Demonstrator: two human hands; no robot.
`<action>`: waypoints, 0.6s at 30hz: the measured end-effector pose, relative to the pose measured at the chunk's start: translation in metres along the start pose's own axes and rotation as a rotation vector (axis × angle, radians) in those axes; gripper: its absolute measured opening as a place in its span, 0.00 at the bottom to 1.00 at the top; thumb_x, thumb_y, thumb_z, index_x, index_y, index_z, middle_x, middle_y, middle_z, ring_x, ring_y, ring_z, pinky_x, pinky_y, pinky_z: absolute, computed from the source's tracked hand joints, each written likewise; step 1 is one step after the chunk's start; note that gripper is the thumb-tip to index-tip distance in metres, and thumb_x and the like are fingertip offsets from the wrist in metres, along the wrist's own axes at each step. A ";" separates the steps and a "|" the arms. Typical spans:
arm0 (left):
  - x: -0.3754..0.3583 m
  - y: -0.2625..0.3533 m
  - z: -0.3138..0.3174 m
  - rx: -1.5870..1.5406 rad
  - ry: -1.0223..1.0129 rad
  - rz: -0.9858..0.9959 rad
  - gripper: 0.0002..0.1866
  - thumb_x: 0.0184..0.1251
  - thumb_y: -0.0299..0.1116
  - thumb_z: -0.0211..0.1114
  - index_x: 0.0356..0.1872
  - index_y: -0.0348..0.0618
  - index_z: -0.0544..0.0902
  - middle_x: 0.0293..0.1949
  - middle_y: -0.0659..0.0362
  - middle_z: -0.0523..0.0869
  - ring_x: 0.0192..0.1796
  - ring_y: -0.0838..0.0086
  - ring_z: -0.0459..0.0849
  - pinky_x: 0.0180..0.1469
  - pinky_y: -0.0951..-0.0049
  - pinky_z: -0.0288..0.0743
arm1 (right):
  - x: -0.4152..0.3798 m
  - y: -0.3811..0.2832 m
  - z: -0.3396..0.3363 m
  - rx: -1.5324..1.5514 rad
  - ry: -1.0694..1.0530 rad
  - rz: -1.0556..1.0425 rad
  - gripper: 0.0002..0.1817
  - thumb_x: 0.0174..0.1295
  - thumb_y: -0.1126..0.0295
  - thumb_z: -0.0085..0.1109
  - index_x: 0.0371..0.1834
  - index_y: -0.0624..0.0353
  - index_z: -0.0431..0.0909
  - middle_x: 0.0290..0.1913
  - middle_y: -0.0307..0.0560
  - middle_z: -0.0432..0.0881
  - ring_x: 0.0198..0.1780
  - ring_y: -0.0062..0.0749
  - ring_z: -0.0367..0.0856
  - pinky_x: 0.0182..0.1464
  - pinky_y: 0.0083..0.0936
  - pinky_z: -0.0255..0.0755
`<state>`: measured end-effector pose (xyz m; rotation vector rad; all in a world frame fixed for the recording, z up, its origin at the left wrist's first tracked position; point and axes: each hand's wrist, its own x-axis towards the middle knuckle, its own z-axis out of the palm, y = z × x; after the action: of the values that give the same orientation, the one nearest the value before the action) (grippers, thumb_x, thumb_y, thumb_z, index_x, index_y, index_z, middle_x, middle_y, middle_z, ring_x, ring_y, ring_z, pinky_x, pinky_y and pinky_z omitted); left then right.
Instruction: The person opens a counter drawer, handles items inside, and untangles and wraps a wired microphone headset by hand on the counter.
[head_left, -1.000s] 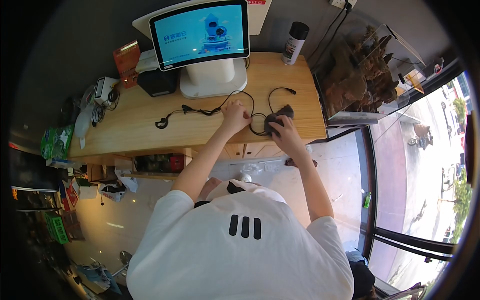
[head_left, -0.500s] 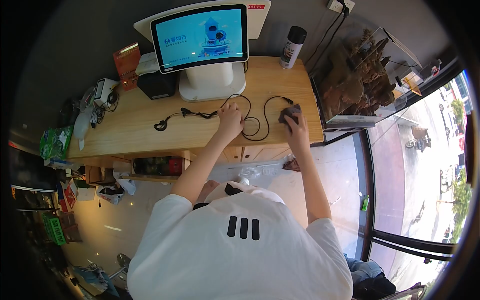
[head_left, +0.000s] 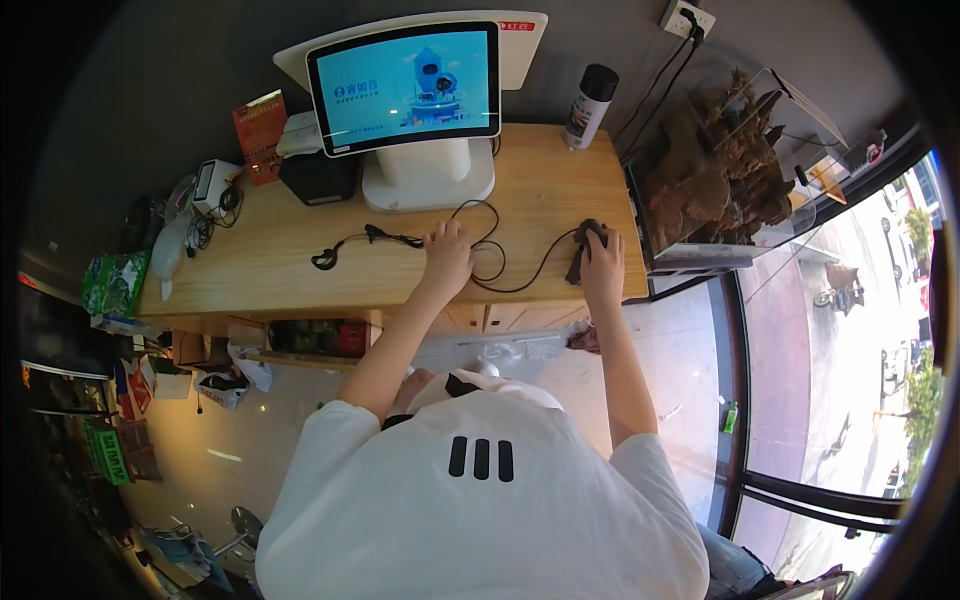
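My right hand (head_left: 603, 268) is closed around a small black handheld device (head_left: 590, 236) near the desk's right end. It resembles a walkie-talkie, but my fingers cover much of it. A thin black earpiece cable (head_left: 520, 290) loops across the wood and runs up to the device. On the middle of the desk, my left hand (head_left: 447, 258) has its fingers closed on the cable, beside a bundled stretch of it. Further left lie a small black clip piece (head_left: 374, 232) and the curved ear hook (head_left: 324, 259), both on this cable.
A white-based touchscreen monitor (head_left: 405, 88) stands behind my hands on the wooden desk (head_left: 540, 180). A spray can (head_left: 590, 106) is at the back right, next to a glass tank (head_left: 720, 180) with driftwood. A black box (head_left: 318, 176) and a red card (head_left: 262, 138) stand left.
My right hand has turned the black device and shifted it slightly right and down. The cable loop has slackened into a lower curve. My left hand has moved a little left along the cable.
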<state>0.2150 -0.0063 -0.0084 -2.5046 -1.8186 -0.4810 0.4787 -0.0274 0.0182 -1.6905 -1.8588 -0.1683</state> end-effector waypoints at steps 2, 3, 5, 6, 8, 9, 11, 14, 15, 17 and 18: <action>-0.002 -0.007 -0.003 0.049 0.050 -0.044 0.12 0.54 0.32 0.65 0.37 0.37 0.77 0.44 0.56 0.71 0.50 0.62 0.68 0.50 0.58 0.60 | 0.003 0.000 -0.012 0.029 0.008 0.014 0.16 0.55 0.78 0.57 0.48 0.64 0.76 0.47 0.55 0.70 0.53 0.50 0.69 0.52 0.39 0.71; -0.003 -0.013 -0.007 0.051 0.049 -0.048 0.12 0.54 0.32 0.65 0.37 0.37 0.77 0.44 0.56 0.71 0.50 0.62 0.68 0.50 0.58 0.60 | 0.007 0.001 -0.020 0.050 0.036 0.049 0.16 0.55 0.78 0.57 0.48 0.64 0.77 0.47 0.55 0.70 0.51 0.50 0.70 0.51 0.39 0.70; -0.006 -0.026 -0.015 0.148 0.098 -0.081 0.13 0.57 0.33 0.63 0.38 0.35 0.77 0.45 0.55 0.71 0.50 0.62 0.68 0.50 0.57 0.60 | 0.008 0.009 -0.026 0.052 0.099 0.089 0.15 0.55 0.78 0.57 0.48 0.64 0.77 0.46 0.55 0.69 0.49 0.50 0.71 0.51 0.41 0.70; -0.008 -0.031 -0.018 0.181 0.099 -0.127 0.11 0.58 0.31 0.62 0.39 0.36 0.77 0.45 0.55 0.71 0.51 0.62 0.68 0.51 0.57 0.59 | 0.010 0.011 -0.026 0.061 0.122 0.085 0.15 0.55 0.78 0.57 0.48 0.64 0.77 0.46 0.55 0.69 0.49 0.50 0.70 0.50 0.41 0.70; -0.009 -0.041 -0.019 0.193 0.139 -0.176 0.10 0.58 0.30 0.62 0.39 0.37 0.77 0.45 0.55 0.71 0.51 0.62 0.68 0.52 0.57 0.59 | 0.015 0.016 -0.025 0.071 0.146 0.080 0.15 0.55 0.78 0.57 0.48 0.64 0.77 0.45 0.55 0.69 0.49 0.49 0.70 0.50 0.40 0.70; -0.008 -0.040 -0.026 0.204 0.181 -0.224 0.09 0.59 0.29 0.62 0.39 0.38 0.77 0.45 0.55 0.71 0.51 0.62 0.68 0.52 0.57 0.58 | 0.017 0.018 -0.024 0.071 0.156 0.075 0.15 0.55 0.78 0.57 0.48 0.64 0.77 0.45 0.55 0.69 0.49 0.49 0.70 0.50 0.40 0.70; -0.011 -0.024 -0.034 0.150 0.202 -0.240 0.09 0.55 0.24 0.63 0.38 0.41 0.77 0.44 0.55 0.72 0.51 0.62 0.68 0.53 0.57 0.58 | 0.024 0.020 -0.020 0.073 0.166 0.067 0.15 0.55 0.77 0.58 0.48 0.64 0.77 0.45 0.54 0.69 0.49 0.48 0.70 0.50 0.39 0.70; -0.010 0.000 -0.030 -0.072 0.177 -0.010 0.14 0.46 0.16 0.59 0.37 0.43 0.77 0.44 0.57 0.73 0.49 0.62 0.70 0.53 0.58 0.59 | 0.049 0.014 -0.016 0.088 0.167 -0.013 0.15 0.55 0.78 0.58 0.47 0.62 0.78 0.46 0.53 0.70 0.50 0.48 0.70 0.51 0.38 0.70; -0.011 0.006 -0.022 -0.205 0.162 0.088 0.15 0.46 0.16 0.58 0.37 0.42 0.78 0.43 0.58 0.74 0.49 0.62 0.70 0.53 0.58 0.59 | 0.062 0.006 -0.013 0.079 0.171 -0.087 0.16 0.54 0.78 0.58 0.47 0.61 0.78 0.46 0.53 0.71 0.50 0.48 0.70 0.51 0.37 0.69; -0.011 0.021 -0.011 -0.232 0.164 0.183 0.16 0.47 0.16 0.58 0.38 0.43 0.79 0.43 0.59 0.75 0.50 0.63 0.70 0.54 0.59 0.58 | 0.084 -0.015 -0.001 0.153 0.103 -0.190 0.16 0.52 0.79 0.58 0.47 0.61 0.79 0.46 0.53 0.71 0.50 0.48 0.70 0.52 0.38 0.69; -0.011 0.028 -0.006 -0.231 0.120 0.210 0.13 0.47 0.17 0.59 0.35 0.44 0.80 0.42 0.60 0.76 0.50 0.65 0.71 0.53 0.59 0.59 | 0.092 -0.024 0.012 0.143 0.074 -0.242 0.16 0.51 0.79 0.58 0.45 0.61 0.79 0.47 0.52 0.72 0.51 0.47 0.70 0.52 0.37 0.69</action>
<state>0.2363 -0.0265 -0.0009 -2.7037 -1.5149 -0.8536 0.4523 0.0530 0.0631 -1.3444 -1.9664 -0.1887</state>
